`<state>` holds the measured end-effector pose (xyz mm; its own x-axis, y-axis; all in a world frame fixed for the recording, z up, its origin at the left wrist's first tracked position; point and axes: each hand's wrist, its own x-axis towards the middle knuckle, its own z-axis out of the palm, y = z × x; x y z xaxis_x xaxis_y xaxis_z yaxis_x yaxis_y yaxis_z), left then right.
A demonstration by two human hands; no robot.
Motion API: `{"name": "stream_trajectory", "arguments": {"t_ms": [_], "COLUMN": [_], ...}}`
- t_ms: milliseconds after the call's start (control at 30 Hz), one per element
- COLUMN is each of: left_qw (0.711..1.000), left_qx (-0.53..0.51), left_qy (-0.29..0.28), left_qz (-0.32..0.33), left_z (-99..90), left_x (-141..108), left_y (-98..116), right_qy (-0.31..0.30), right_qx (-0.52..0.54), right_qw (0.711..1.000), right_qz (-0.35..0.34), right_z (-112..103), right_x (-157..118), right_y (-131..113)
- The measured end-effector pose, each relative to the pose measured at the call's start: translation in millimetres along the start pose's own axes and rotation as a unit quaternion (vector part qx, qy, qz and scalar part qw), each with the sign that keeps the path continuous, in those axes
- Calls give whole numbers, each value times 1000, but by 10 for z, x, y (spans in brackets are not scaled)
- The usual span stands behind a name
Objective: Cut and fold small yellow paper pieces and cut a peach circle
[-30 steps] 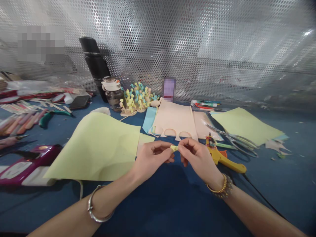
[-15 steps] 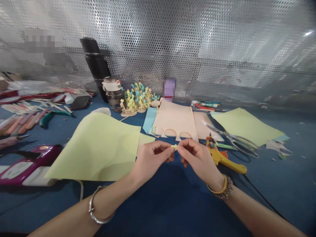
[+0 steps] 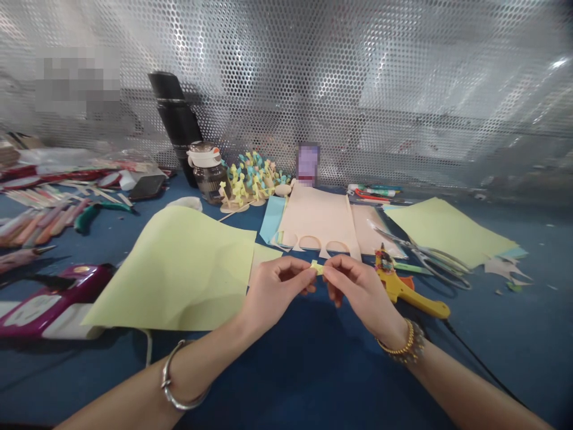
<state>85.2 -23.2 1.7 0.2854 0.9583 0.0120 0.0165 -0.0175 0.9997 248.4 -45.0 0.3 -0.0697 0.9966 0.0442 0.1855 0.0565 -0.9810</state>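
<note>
As your left hand (image 3: 280, 286) and right hand (image 3: 358, 289) pinch, a small yellow piece (image 3: 317, 267) shows between

While your left is clamped on one end, your right is clamped on the other, above the blue table (image 3: 313, 376). A yellow tool (image 3: 416, 297) lies beside your right hand, a pale yellow sheet (image 3: 179, 269) by your left. Beyond are pink paper (image 3: 317, 215) and, farther back, a bottle (image 3: 210, 183) near star-topped pieces (image 3: 240, 186).

Open room is left on the blue desk (image 3: 308, 364) between the middle of the near edge and the left (image 3: 280, 286) and right hand (image 3: 353, 283). Passage leftward is obstructed by a curled yellow sheet (image 3: 188, 269), rightward by a yellow-handled tool (image 3: 412, 297) and scissors (image 3: 441, 267). Bare surface toward the near right corner is crossed by a black cord (image 3: 475, 356); the far edge is walled off by a perforated panel (image 3: 286, 83).
</note>
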Motion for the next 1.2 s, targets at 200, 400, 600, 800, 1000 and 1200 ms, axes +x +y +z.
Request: {"name": "stream_trajectory", "arguments": {"t_ms": [200, 400, 600, 800, 1000, 1200], "left_qw": [999, 999, 999, 1000, 999, 999], "left_qx": [-32, 15, 33, 0, -13, 5], "left_qy": [-22, -28, -14, -16, -33, -26], "left_qz": [6, 17, 19, 18, 18, 31], "left_z": [5, 12, 14, -1, 4, 7], "left_x": [-17, -32, -24, 0, -15, -30], "left_y": [-15, -12, 20, -29, -13, 8], "right_qy": [6, 5, 28, 18, 14, 27], "right_qx": [-3, -35, -78, -75, -118, -140], "right_qw": [1000, 999, 995, 996, 989, 984], "right_qz": [-12, -22, -52, -50, -83, -102], "right_z": [-14, -8, -14, -2, 0, -8], "right_x": [4, -13, -28, -15, -18, -32], "right_y": [10, -24, -35, -34, -21, -11]}}
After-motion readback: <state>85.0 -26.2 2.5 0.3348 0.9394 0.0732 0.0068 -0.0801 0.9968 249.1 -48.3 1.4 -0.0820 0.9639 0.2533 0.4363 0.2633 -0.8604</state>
